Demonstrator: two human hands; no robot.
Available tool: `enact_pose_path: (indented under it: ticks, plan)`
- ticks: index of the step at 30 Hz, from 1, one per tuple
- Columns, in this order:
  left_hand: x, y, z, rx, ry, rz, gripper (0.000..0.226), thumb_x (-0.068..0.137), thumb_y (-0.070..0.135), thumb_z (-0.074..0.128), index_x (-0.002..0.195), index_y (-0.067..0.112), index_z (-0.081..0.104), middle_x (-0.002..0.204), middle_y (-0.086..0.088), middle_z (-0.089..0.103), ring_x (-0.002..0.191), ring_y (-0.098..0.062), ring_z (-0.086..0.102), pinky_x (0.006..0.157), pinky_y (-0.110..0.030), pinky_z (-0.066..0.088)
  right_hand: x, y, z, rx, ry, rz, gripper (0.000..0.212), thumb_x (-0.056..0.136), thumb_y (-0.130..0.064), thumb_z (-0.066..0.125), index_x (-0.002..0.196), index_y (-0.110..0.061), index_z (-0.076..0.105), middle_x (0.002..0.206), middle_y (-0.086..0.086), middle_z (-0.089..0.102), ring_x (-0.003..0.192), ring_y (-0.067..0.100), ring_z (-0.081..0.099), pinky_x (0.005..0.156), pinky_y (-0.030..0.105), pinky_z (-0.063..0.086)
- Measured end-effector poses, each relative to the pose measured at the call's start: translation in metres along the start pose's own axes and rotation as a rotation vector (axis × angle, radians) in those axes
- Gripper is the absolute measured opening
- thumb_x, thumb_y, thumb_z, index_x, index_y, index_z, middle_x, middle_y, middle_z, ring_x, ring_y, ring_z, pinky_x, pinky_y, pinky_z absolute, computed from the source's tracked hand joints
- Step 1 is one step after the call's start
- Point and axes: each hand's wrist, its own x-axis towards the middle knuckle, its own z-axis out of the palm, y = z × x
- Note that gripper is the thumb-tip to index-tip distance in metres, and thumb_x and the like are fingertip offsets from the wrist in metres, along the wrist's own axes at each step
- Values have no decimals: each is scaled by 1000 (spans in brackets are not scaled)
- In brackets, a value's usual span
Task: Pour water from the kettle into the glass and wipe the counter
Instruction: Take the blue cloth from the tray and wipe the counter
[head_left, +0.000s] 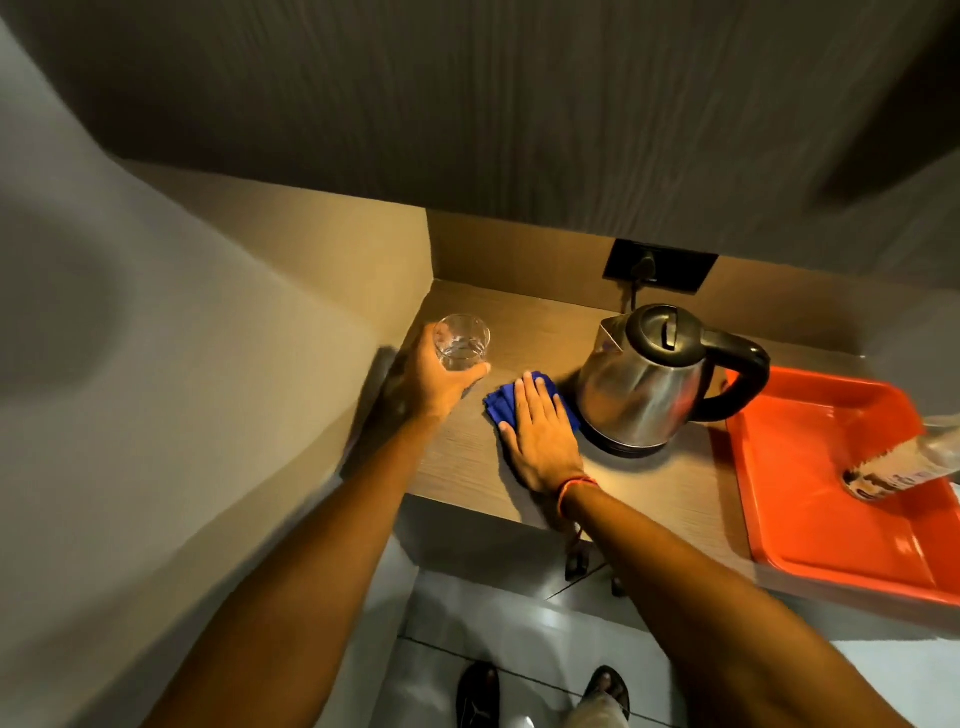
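Observation:
A clear glass (462, 343) with some water in it is at the left end of the wooden counter (649, 488), and my left hand (434, 382) is wrapped around it. My right hand (540, 436) lies flat, fingers together, pressing a blue cloth (501, 402) onto the counter just left of the kettle. The steel kettle (649, 384) with a black lid and handle stands upright on its base, lid closed, its handle pointing right.
An orange tray (810, 467) lies at the right of the counter with a plastic bottle (904, 467) lying in it. A wall socket (660, 270) with the kettle's cord is behind. A wall borders the left. A cabinet hangs overhead. My feet are on the tiled floor below.

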Motion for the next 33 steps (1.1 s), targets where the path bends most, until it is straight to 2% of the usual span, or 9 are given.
enact_pose_path:
  ticks: [6, 9, 16, 19, 22, 25, 28, 31, 33]
  plan:
    - [0, -29, -50, 69, 111, 75, 87, 60, 33, 96, 134, 14, 54, 131, -8, 64, 110, -14, 57, 84, -26, 55, 55, -27, -6, -41, -75, -74, 68, 104, -49, 19, 159, -12, 3, 169, 8, 1, 157, 25, -1, 129, 45, 2]
    - [-2, -38, -63, 79, 115, 82, 86, 58, 35, 97, 131, 15, 56, 128, -6, 67, 109, -13, 60, 81, -13, 50, 62, -52, -1, -20, -100, -168, 69, 103, -52, 20, 159, -15, 6, 169, 6, 3, 157, 25, 1, 129, 46, 2]
    - [1, -24, -64, 59, 91, 133, 81, 62, 34, 95, 130, 13, 57, 126, -5, 67, 108, -11, 61, 75, 2, 45, 14, -60, 20, -55, -104, -443, 67, 104, -55, 18, 159, -20, 7, 169, 2, 7, 157, 21, 3, 129, 45, 6]
    - [3, -11, -58, 62, 110, 159, 82, 62, 34, 95, 130, 12, 57, 116, 5, 60, 102, -10, 56, 62, 6, 43, -12, -37, 19, -49, -82, -488, 65, 104, -55, 18, 159, -23, 7, 169, -2, 8, 157, 17, 4, 128, 39, 4]
    - [7, -5, -49, 54, 93, 133, 86, 60, 31, 97, 133, 12, 56, 118, 4, 59, 104, -10, 55, 58, 5, 41, -30, -3, 13, -27, -63, -446, 64, 104, -56, 19, 159, -27, 5, 169, -5, 7, 157, 12, 3, 128, 38, 5]
    - [6, -5, -37, 34, 18, 100, 89, 61, 26, 97, 137, 14, 52, 132, -7, 63, 110, -10, 54, 70, 0, 43, -43, 33, 2, -28, -26, -333, 65, 104, -56, 20, 159, -25, 5, 169, -5, 6, 157, 10, 2, 129, 40, 10]
    - [0, -6, -24, 26, -52, 76, 88, 62, 25, 97, 137, 15, 52, 135, -8, 63, 114, -16, 57, 81, -17, 53, -51, 43, -1, -6, -11, -218, 65, 103, -55, 19, 159, -25, 2, 169, -6, 2, 156, 11, 0, 129, 40, 11]
    - [-7, -7, -10, 9, -104, 45, 88, 61, 21, 97, 137, 15, 53, 133, -8, 65, 113, -17, 59, 77, -11, 47, -68, 37, 6, -9, 5, -171, 64, 103, -54, 18, 159, -27, 2, 169, -8, 1, 156, 11, -3, 129, 39, 6]
    - [-10, -5, 0, -5, -148, 20, 89, 62, 19, 97, 138, 14, 52, 134, -9, 63, 117, -21, 60, 79, -16, 48, -86, 41, 8, -15, -3, -189, 64, 104, -55, 18, 159, -29, 1, 168, -11, -2, 156, 7, -6, 129, 37, 2]
